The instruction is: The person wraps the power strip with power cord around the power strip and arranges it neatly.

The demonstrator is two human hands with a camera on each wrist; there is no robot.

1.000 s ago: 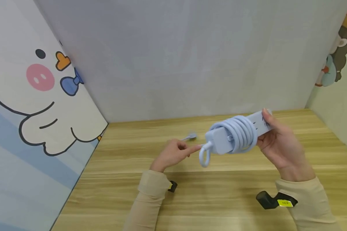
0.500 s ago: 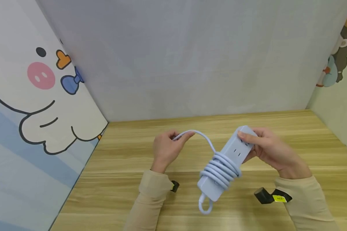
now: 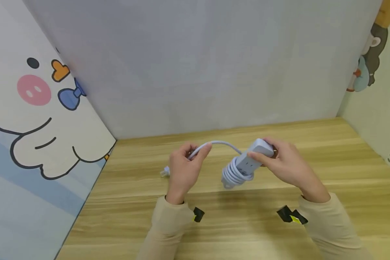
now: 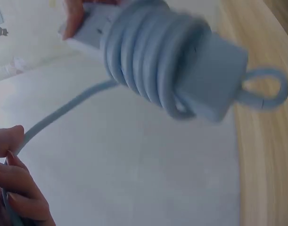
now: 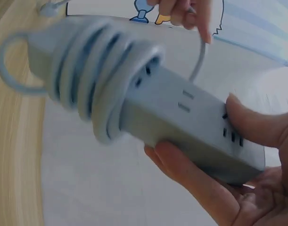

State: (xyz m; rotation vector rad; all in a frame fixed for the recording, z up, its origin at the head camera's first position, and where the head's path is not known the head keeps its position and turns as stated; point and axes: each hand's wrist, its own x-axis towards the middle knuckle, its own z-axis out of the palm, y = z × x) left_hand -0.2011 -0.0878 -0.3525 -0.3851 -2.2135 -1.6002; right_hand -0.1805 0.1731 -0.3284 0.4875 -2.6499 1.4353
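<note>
My right hand (image 3: pixel 287 164) grips one end of a pale blue power strip (image 3: pixel 249 163), thumb on the socket face and fingers beneath, as the right wrist view shows. Several turns of its cord (image 4: pixel 144 56) are wound round the strip's other end, where a small loop (image 4: pixel 266 89) sticks out. From the coil a free length of cord (image 3: pixel 221 142) arches over to my left hand (image 3: pixel 186 169), which pinches it between thumb and curled fingers. Beyond the left hand the plug (image 3: pixel 164 172) hangs out to the left. The strip is held above the table, tilted.
The wooden table (image 3: pixel 247 231) lies beneath both hands. A pale grey wall panel (image 3: pixel 195 72) rises at its back edge. Printed panels stand on either side, with a cartoon duck (image 3: pixel 52 133) at the left. Black wrist cameras (image 3: pixel 284 213) sit on the beige sleeves.
The left hand has taken hold of the cord, and a length now arches free of the coil. The right hand has moved left, swinging the strip's wound end downward. The plug now shows left of the left hand.
</note>
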